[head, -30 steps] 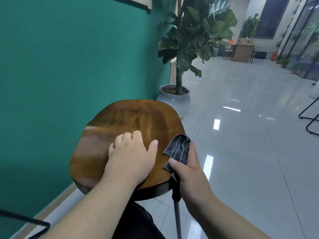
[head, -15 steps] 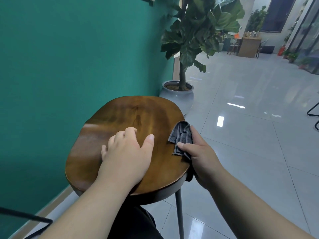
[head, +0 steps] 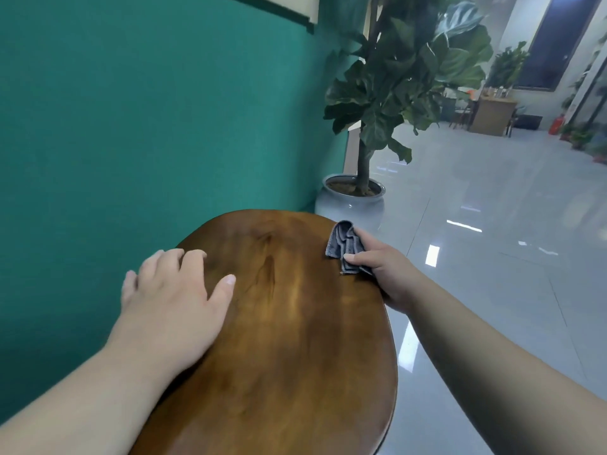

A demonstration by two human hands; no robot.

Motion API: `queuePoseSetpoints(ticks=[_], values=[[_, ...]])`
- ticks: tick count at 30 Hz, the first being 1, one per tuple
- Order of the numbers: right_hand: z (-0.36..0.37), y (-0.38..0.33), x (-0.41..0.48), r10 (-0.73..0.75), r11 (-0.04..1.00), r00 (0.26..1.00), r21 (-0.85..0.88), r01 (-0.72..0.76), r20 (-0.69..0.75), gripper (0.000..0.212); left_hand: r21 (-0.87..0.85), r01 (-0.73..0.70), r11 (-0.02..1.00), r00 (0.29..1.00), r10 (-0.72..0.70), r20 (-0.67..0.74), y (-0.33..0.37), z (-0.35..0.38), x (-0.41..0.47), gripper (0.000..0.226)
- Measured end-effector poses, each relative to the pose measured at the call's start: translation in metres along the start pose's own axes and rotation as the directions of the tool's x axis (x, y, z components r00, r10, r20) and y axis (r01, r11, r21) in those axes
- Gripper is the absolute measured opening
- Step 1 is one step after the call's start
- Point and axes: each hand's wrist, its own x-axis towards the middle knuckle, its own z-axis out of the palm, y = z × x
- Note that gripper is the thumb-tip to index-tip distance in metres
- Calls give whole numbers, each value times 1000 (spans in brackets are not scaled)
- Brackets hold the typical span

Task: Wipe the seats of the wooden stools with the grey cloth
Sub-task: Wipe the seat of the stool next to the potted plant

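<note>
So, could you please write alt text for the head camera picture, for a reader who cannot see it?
A right hand pinches a grey cloth at the far right edge of a wooden stool seat; the left hand rests on its left side. A green wall is on the left, and a potted plant stands beyond on a shiny floor.

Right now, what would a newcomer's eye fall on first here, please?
The glossy wooden stool seat fills the lower middle, with the left hand resting on its left side. The right hand grips a bunched grey cloth at its far right edge. A leafy potted plant stands behind.
</note>
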Motion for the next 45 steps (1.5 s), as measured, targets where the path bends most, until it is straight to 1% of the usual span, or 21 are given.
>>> queuePoseSetpoints(ticks=[2, 3, 5, 6, 7, 9, 10, 12, 13, 16, 20, 23, 25, 28, 31, 33, 37, 41, 45], values=[[-4, -6, 21, 11, 998, 1000, -64, -10, 7, 45, 5, 19, 1000, 1000, -20, 23, 1, 6, 2, 70], [-6, -8, 32, 27, 995, 1000, -94, -26, 9, 46, 19, 20, 1000, 1000, -21, 22, 1, 8, 2, 71], [-9, -13, 56, 61, 985, 998, -162, -56, 26, 60, 38, 25, 999, 1000, -25, 13, 1, 11, 4, 72], [-9, -16, 66, 83, 978, 996, -197, -75, 34, 63, 43, 29, 999, 999, -30, 18, 0, 11, 4, 72], [-8, -20, 77, 108, 965, 993, -246, -93, 48, 55, 47, 37, 998, 999, -39, 25, 0, 12, 4, 72], [-2, -29, 95, 150, 931, 987, -344, -121, 59, 30, 73, 47, 996, 998, -50, 37, 0, 14, 5, 71], [1, -33, 104, 155, 912, 986, -393, -121, 56, 21, 86, 49, 995, 998, -53, 37, 0, 16, 5, 70], [9, -38, 115, 157, 881, 985, -462, -105, 77, 12, 98, 53, 994, 998, -57, 39, 1, 16, 6, 69], [11, -40, 117, 157, 869, 984, -485, -97, 85, 11, 101, 53, 993, 997, -57, 44, 1, 15, 7, 69], [12, -39, 117, 150, 851, 986, -516, -94, 67, 20, 117, 49, 992, 997, -56, 56, 1, 14, 5, 70], [9, -39, 93, 114, 779, 993, -623, -66, 38, 27, 122, 49, 991, 997, -57, 61, 2, 13, 3, 71], [-1, -34, 71, 113, 729, 994, -679, -82, 1, 50, 125, 51, 991, 996, -59, 67, 3, 15, 5, 71], [-8, -29, 58, 111, 697, 994, -712, -84, -8, 56, 124, 59, 990, 995, -68, 70, 3, 16, 6, 71], [-5, -28, 27, 110, 687, 992, -717, -115, -53, 51, 124, 61, 990, 996, -70, 64, 2, 16, 6, 71], [-6, -24, 12, 131, 729, 990, -671, -134, -54, 36, 116, 59, 992, 996, -67, 64, 2, 17, 5, 70], [-6, -23, 15, 119, 728, 991, -674, -124, -54, 36, 113, 60, 992, 995, -68, 66, 2, 16, 5, 70], [-1, -29, 29, 107, 691, 993, -714, -110, -50, 38, 108, 63, 992, 996, -70, 61, 2, 16, 6, 70], [2, -35, 50, 78, 657, 997, -750, -71, -26, 28, 97, 60, 993, 996, -65, 53, 1, 17, 7, 69], [7, -37, 83, 60, 614, 998, -789, -36, 1, 38, 93, 52, 994, 998, -56, 40, 1, 17, 7, 68]])
